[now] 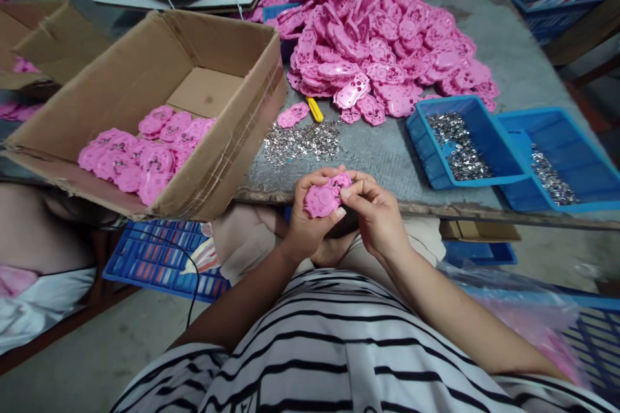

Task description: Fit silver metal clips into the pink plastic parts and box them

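Note:
A pink molded plastic piece [320, 199] rests in my left hand [306, 226], its fingers and thumb closed around the edges. My right hand [375, 213] pinches at the right end of the same piece, thumb and forefinger together over its recessed part. Whether a small metal part is between those fingertips is too small to tell. Just beyond my hands, small silvery metal parts [303, 142] lie scattered on the table. Beside them are a loose pink piece [293, 115] and a yellow-handled tool [314, 110].
A cardboard box [242, 135] with several pink pieces stands at the left. A large heap of pink pieces [368, 45] covers the back of the table [504, 45]. Two blue bins [426, 161] of metal parts sit at the right. Another person's leg [33, 232] shows at far left.

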`<control>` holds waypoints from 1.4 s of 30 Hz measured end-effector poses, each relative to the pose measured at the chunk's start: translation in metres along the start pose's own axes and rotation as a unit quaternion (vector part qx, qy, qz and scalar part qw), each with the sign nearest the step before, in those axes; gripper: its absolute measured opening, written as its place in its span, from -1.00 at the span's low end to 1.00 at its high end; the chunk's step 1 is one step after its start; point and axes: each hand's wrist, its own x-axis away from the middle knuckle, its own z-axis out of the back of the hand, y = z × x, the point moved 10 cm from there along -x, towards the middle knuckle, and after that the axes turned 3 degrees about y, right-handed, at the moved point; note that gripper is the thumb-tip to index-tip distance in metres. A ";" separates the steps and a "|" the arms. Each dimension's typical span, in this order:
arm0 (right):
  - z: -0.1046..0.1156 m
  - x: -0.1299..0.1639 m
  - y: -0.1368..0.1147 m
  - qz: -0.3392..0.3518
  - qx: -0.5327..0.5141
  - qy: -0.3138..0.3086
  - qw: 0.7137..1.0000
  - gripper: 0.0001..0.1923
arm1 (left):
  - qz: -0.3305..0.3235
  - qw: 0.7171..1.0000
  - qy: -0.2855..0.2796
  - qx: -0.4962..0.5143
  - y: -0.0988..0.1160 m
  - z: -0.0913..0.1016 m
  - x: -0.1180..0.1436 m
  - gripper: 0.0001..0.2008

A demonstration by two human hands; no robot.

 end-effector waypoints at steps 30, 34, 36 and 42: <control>0.138 -0.117 -0.100 0.020 0.711 0.116 0.693 -0.75 | 0.172 0.980 0.026 0.095 -0.020 0.007 0.004 -0.40; 0.138 -0.120 -0.075 -0.022 0.770 0.086 0.631 -0.72 | 0.191 0.977 0.028 0.093 -0.026 0.008 0.009 -0.35; 0.133 -0.113 -0.070 -0.023 0.789 0.089 0.608 -0.67 | 0.198 0.976 0.025 0.091 -0.028 0.008 0.011 -0.34; 0.117 -0.098 -0.070 0.006 0.771 0.106 0.628 -0.69 | 0.202 0.976 0.014 0.083 -0.030 0.007 0.011 -0.35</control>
